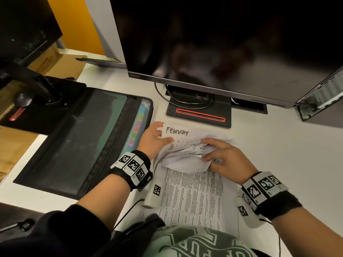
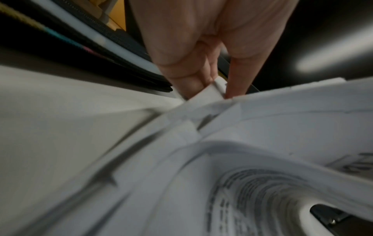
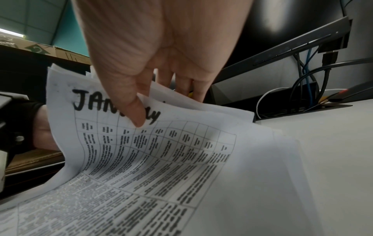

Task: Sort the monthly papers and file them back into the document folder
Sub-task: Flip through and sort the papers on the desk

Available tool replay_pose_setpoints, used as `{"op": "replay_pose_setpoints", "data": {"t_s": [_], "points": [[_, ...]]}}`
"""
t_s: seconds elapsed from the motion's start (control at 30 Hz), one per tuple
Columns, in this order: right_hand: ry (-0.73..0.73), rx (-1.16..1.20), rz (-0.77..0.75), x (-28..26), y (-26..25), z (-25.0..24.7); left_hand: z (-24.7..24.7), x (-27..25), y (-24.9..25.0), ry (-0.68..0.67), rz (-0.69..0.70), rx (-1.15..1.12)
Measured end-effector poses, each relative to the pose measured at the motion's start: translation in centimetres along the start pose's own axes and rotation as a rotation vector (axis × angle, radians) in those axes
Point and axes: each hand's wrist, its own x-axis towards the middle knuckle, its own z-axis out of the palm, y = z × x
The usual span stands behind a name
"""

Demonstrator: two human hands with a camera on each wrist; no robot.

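Left hand [image 1: 155, 138] and right hand [image 1: 222, 156] gripping papers [image 1: 185, 154], headings away

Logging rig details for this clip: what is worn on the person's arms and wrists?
Both forearms are bare. The left wrist and right wrist each carry a black band with white blocks bearing black square-pattern markers. A thin black cable trails from the right band. A dark sleeve is pushed up the left arm.
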Motion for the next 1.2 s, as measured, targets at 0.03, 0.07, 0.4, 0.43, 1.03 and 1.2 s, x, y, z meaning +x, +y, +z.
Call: {"op": "replay_pose_setpoints", "data": {"t_s": [0.03, 0.07, 0.4, 0.43, 1.03, 1.2], "points": [[-0.011, -0.005, -0.001, -0.1, 0.0, 0.0, -0.1, 0.1, -0.2, 0.035, 0.019, 0.053], [-0.024, -0.009, 0.004, -0.1, 0.0, 0.0, -0.1, 0.1, -0.3, 0.057, 0.042, 0.084], [-0.064, -0.029, 0.056, 0.2, -0.2, 0.0, -0.3, -0.7, -1.1, -0.041, 0.071, 0.052], [-0.062, -0.027, 0.059, 0.3, -0.2, 0.0, -0.3, -0.6, -1.2, -0.040, 0.031, 0.013], [-0.032, -0.036, -0.001, 0.8, 0.0, -0.6, 0.3, -0.7, -0.7, -0.047, 0.105, 0.058], [-0.040, -0.046, 0.005, 0.9, 0.1, -0.6, 0.1, -0.8, -0.8, -0.034, 0.004, -0.002]]}}
